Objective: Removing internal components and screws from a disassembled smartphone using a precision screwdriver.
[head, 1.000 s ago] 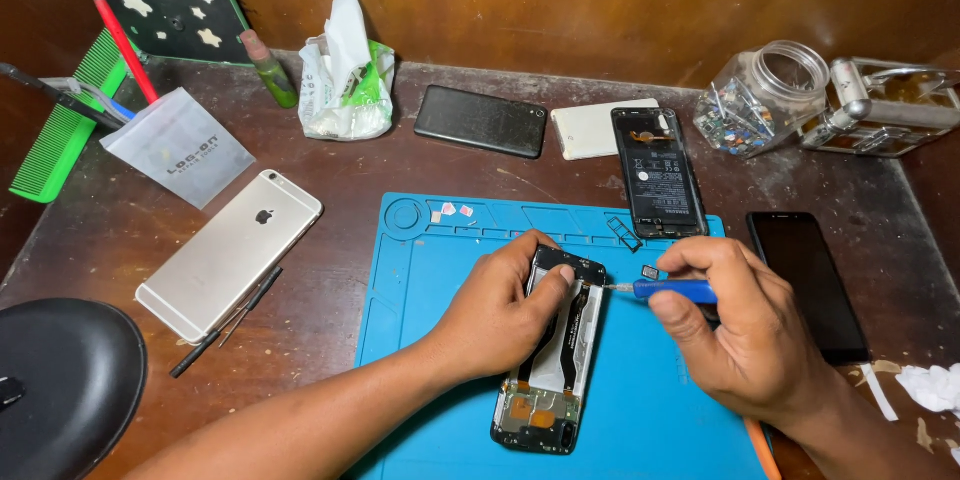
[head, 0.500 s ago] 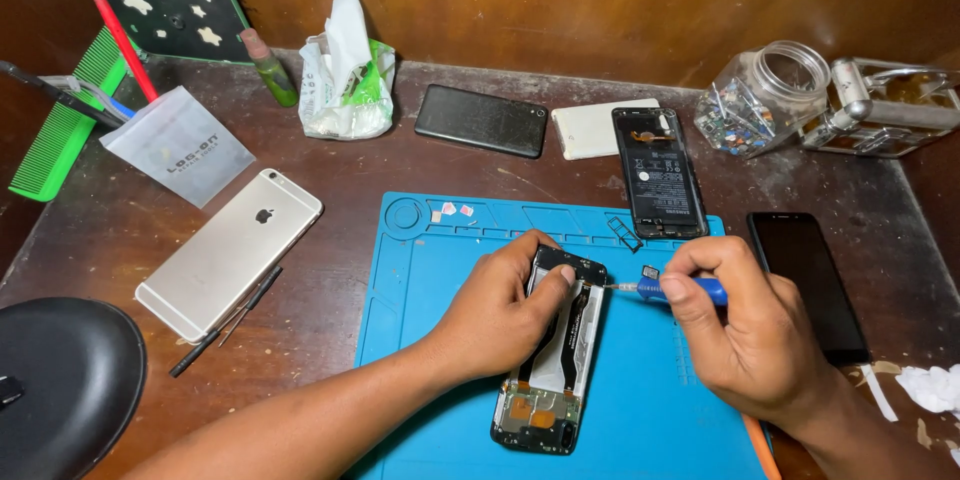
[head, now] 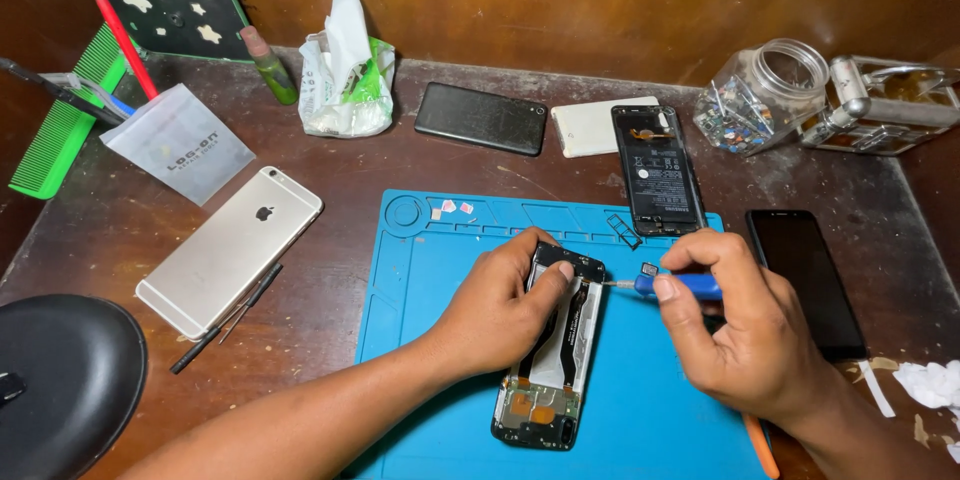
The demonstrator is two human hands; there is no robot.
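I see the left edge of the wooden table point(head: 330, 240) crowded: a black round base point(head: 60, 390) sits at the near corner, and a silver phone point(head: 232, 250) lies face down with black tweezers point(head: 225, 318) touching its near edge. The blue work mat point(head: 660, 420) offers bare room along its near right portion. My left hand point(head: 500, 305) presses the opened phone point(head: 552, 360) flat on the mat, fingers closed over its left edge and top. My right hand point(head: 735, 330) pinches a blue-handled screwdriver point(head: 672, 286), tip meeting the phone's upper right edge. Far right, a glass jar point(head: 765, 95) lies tilted, holding small mixed parts.
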